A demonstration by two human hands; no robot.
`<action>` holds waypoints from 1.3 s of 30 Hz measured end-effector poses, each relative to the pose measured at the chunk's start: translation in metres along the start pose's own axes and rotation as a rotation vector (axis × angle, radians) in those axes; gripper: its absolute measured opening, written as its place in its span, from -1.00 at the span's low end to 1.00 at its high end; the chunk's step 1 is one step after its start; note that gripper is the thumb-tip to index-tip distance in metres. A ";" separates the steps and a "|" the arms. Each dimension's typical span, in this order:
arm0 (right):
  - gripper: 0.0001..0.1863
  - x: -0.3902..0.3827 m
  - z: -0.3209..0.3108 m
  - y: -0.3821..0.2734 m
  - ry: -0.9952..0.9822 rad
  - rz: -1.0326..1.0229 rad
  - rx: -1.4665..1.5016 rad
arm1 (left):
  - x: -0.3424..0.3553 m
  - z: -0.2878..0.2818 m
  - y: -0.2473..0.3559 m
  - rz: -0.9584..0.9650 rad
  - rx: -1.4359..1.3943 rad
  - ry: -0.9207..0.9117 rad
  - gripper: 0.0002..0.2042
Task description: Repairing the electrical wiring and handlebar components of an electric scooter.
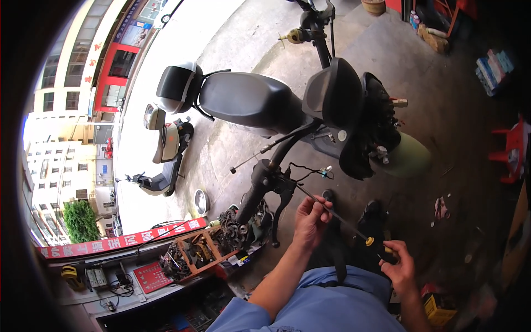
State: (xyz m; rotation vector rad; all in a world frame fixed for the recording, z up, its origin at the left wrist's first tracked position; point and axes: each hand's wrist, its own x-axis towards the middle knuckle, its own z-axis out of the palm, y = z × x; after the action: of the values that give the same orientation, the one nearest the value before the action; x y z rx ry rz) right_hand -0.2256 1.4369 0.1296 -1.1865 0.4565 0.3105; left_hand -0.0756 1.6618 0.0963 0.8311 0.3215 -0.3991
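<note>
My right hand [400,266] is wrapped round the black and yellow handle of a long screwdriver [349,226]. The thumb and fingers of my left hand [311,222] pinch its thin metal shaft partway along. The tip reaches the handlebar switch housing [267,176] of a black electric scooter [246,102], beside the brake lever [283,207]; its exact contact point is too small to make out. Below the lever's inner end, the rubber grip [251,202] points toward the bench. A loose thin cable with a small connector [325,172] hangs beside the housing.
A bench at lower left carries a wooden tray [209,259] of greasy parts and a red perforated panel [154,276]. A second scooter [166,152] is parked at left. On the right are a red stool [510,148] and a yellow box [440,311].
</note>
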 end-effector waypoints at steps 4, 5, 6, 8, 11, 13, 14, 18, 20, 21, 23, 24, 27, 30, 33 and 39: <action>-0.65 -0.006 -0.002 0.010 0.107 -0.055 0.026 | -0.001 0.005 -0.002 0.018 -0.047 0.074 -0.89; -0.65 -0.006 -0.004 0.011 0.060 0.065 0.264 | -0.003 0.005 -0.001 -0.011 -0.018 0.053 -0.87; -0.63 -0.006 -0.005 0.012 0.021 0.173 0.527 | -0.004 0.004 0.001 -0.054 -0.011 0.033 -0.85; -0.51 -0.006 -0.004 0.015 0.007 0.212 0.559 | -0.003 0.004 0.004 -0.038 0.052 0.033 -0.85; -0.52 -0.006 0.007 0.020 0.170 0.028 0.428 | -0.001 0.005 0.005 -0.013 0.053 0.035 -0.86; -0.53 -0.005 0.006 0.017 0.134 -0.004 0.331 | 0.001 0.007 0.005 0.009 0.011 0.026 -0.87; -0.53 -0.005 0.005 0.014 0.098 0.011 0.257 | 0.000 0.008 0.005 -0.001 0.001 0.048 -0.88; -0.61 -0.003 -0.002 0.006 0.022 0.196 0.694 | -0.003 0.008 0.006 -0.033 0.043 0.095 -0.90; -0.65 -0.004 0.002 0.006 0.096 0.202 0.752 | -0.001 0.007 0.008 -0.018 0.045 0.068 -0.88; -0.65 -0.005 0.007 0.007 0.084 0.222 0.732 | 0.000 0.007 0.008 -0.010 0.020 0.022 -0.86; -0.65 -0.006 0.011 0.006 0.222 -0.016 0.319 | 0.000 0.009 0.009 0.025 0.022 0.002 -0.86; -0.64 -0.006 0.013 0.006 0.284 -0.079 0.293 | 0.001 0.010 0.010 0.041 0.006 -0.042 -0.85; -0.65 -0.006 0.005 0.000 0.121 0.110 0.383 | -0.004 0.014 0.011 -0.028 0.074 0.062 -0.85; -0.63 -0.005 0.006 -0.001 0.096 0.308 0.734 | -0.002 0.014 0.015 -0.043 0.094 0.034 -0.86; -0.66 -0.006 0.013 0.002 0.244 0.002 0.397 | 0.001 0.014 0.013 -0.026 0.117 0.029 -0.86; -0.57 -0.007 0.008 -0.002 0.203 0.242 0.723 | 0.001 0.012 0.010 -0.025 0.092 0.015 -0.87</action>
State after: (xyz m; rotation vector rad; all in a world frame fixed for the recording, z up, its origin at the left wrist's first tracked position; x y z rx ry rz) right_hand -0.2293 1.4434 0.1372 -0.4559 0.8109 0.2023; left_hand -0.0689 1.6580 0.1100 0.9208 0.3298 -0.4331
